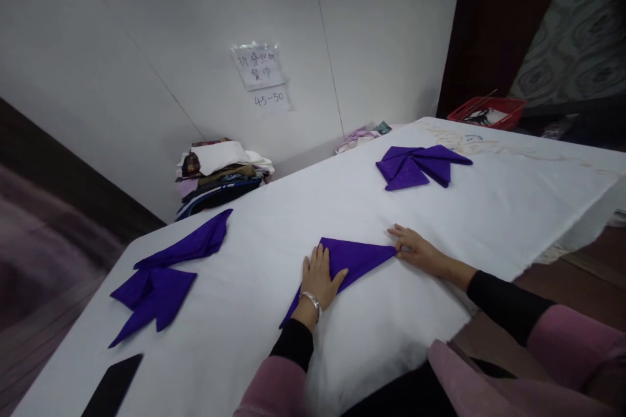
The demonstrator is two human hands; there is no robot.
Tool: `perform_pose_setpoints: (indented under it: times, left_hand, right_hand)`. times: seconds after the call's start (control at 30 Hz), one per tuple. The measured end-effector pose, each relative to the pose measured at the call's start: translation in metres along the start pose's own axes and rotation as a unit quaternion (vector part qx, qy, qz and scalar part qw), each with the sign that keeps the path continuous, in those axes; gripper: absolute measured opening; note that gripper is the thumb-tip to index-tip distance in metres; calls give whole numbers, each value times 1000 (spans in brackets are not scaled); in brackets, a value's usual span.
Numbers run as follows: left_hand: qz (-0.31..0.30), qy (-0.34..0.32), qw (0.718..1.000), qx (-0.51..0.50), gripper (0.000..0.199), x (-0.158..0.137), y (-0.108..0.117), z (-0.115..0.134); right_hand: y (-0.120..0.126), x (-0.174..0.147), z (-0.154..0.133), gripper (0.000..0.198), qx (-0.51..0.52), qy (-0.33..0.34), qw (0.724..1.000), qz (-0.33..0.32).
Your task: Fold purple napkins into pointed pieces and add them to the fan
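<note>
In front of me a purple cloth napkin [359,259] lies folded into a triangle on the white-covered table [264,339]. My left hand [320,279], with a silver bracelet at the wrist, rests flat on its left part with fingers spread. At the right-hand tip, my right hand [413,251] pinches the napkin's corner between thumb and finger, its other fingers loosely extended. Farther back to the right sits a folded purple napkin [415,166]. On the left lie two more folded purple shapes, one long and narrow [188,244], one with several points [156,296].
Piled clothes [220,172] stand beyond the table's far edge, with more fabric [362,137] farther right. A red basket [511,114] sits at the far right corner. A flat black object [112,388] lies at the near left. Paper signs [259,68] hang on the wall.
</note>
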State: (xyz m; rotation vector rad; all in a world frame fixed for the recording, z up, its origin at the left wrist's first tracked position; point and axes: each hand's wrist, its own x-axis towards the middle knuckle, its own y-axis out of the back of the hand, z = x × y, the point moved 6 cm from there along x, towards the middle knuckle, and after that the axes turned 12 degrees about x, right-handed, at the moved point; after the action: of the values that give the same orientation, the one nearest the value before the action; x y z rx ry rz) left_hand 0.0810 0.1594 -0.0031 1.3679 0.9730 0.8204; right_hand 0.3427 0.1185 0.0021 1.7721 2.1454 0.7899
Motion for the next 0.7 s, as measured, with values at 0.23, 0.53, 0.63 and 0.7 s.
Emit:
perform_pose_setpoints:
  times: [0.23,0.53,0.63,0.7]
  left_hand:
    - [27,-22,999,-5,63,0,15,7]
    - [92,-217,968,-82,35,19,39,90]
    - [115,-222,963,-100,28,29,39,100]
    - [131,-219,960,-114,21,34,38,101]
  right_hand:
    - [7,-4,5,42,73,-12,997,22]
    - [1,6,4,40,39,-51,998,-9]
    - [0,11,4,40,23,-68,997,-17]
    - [-1,15,5,38,11,-82,996,-27]
